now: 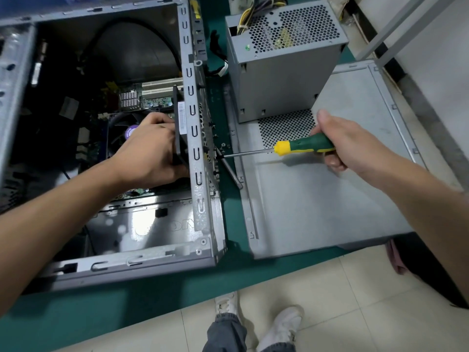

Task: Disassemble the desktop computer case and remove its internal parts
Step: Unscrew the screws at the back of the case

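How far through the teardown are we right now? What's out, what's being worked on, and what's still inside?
Done: the side panel lies flat on the green bench, and the power supply stands on it, out of the case.
In hand: the left hand holds the rear fan inside while the right hand drives a screwdriver into the back wall from outside.
Left: the fan, the processor cooler and the main board.

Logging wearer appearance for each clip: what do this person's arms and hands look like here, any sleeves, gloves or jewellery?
Both forearms are bare up to the frame edge, with no sleeves in view. The left hand and right hand wear no gloves, and no rings, watch or wristband show. No markings are visible on either. Lower down, grey trousers and white shoes show.
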